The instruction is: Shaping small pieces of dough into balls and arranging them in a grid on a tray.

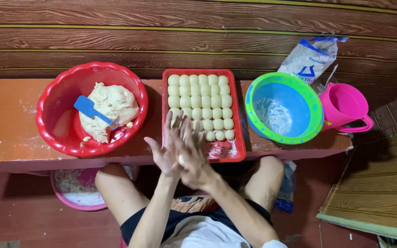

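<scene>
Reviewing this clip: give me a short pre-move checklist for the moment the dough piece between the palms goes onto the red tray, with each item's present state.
1. Dough piece held between left hand and right hand: ok, a small pale bit shows between the palms.
2. Piece rolled fully round: cannot tell, mostly hidden.
3. Free space on red tray: ok, the near right corner is bare apart from flour.
4. Dough balls in tidy rows: ok, rows packed close together.
5. More dough in red bowl: ok, a large dough lump with a blue scraper on it.
6. Flour in blue bowl: ok, some lies in it.
</scene>
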